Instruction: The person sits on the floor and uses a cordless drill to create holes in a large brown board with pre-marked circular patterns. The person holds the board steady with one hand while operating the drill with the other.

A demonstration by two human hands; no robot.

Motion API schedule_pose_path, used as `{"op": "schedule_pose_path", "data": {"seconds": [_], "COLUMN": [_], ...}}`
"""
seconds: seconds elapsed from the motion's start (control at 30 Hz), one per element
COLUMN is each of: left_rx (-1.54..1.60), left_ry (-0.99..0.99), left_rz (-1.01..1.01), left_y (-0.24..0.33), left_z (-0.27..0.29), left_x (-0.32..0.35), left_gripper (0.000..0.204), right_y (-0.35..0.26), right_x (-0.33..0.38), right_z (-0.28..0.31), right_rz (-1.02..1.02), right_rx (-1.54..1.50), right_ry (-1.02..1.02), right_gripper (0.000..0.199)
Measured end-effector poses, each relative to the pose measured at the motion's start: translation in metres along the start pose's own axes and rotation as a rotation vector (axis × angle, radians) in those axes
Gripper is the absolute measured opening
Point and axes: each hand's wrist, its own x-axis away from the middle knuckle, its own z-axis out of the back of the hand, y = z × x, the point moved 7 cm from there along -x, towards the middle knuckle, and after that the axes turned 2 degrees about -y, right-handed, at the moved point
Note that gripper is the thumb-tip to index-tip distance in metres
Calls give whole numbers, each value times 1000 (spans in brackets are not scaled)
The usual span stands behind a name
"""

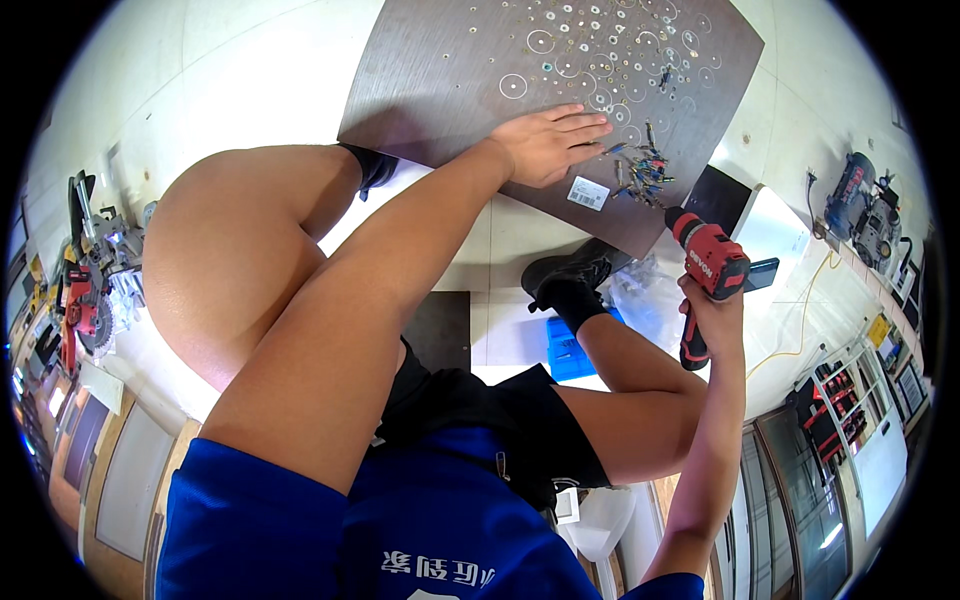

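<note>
right hand (712, 318) grips a red drill (706, 268); left hand (550, 143) presses the board (440, 80).

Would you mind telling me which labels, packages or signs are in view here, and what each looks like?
Small label: white rectangle with dark print, lying on the brown board just right of the left hand.
Blue packet or box: on the floor by the right foot, partly hidden.
Clear plastic bags: crumpled, left of the red drill in the right hand.
</note>
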Motion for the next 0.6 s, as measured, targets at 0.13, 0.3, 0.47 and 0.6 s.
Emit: {"op": "schedule_pose_path", "data": {"seconds": [0.13,0.3,0.47,0.6], "left_rx": [6,17,9,16], "left_ry": [-8,-5,-30,-17], "left_rz": [3,5,1,2], "left_y": [0,0,0,0], "left_z": [1,0,1,1], "left_x": [0,0,0,0], "left_gripper": [63,63,63,63], "right_y": [3,5,8,7], "right_x": [-1,-1,-3,-3], "right_z": [1,2,3,3], "right_rz": [-34,-22,-19,-21], "right_rx": [-47,-30,-20,-30], "right_ry": [-4,18,3,16], "right_gripper": [36,37,39,38]}}
